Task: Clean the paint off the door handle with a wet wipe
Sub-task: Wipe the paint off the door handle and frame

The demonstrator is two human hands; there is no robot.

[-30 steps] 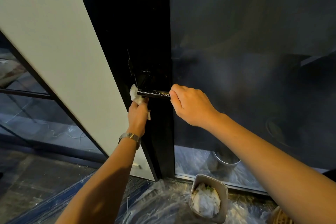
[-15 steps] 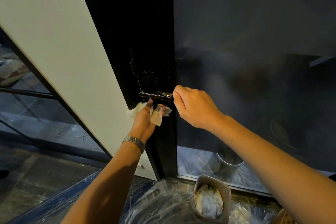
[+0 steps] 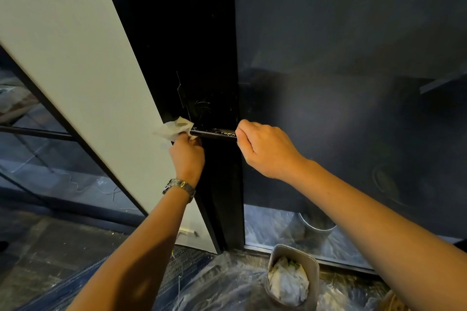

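Observation:
A black lever door handle [image 3: 214, 133] with pale paint specks sticks out level from the edge of a black door [image 3: 192, 45]. My right hand [image 3: 265, 149] grips the handle's right end. My left hand [image 3: 187, 155], with a metal watch on the wrist, holds a crumpled white wet wipe [image 3: 174, 129] against the handle's left end. The wipe hides that tip of the lever.
A white wall panel [image 3: 75, 58] runs along the left of the door, dark glass [image 3: 353, 83] lies to its right. On the plastic-covered floor stands a grey tub [image 3: 313, 267] holding used wipes. A round metal bucket [image 3: 318, 222] shows behind the glass.
My left hand has lifted the wipe from under the handle back up onto its left end. My right hand has kept its grip on the right end.

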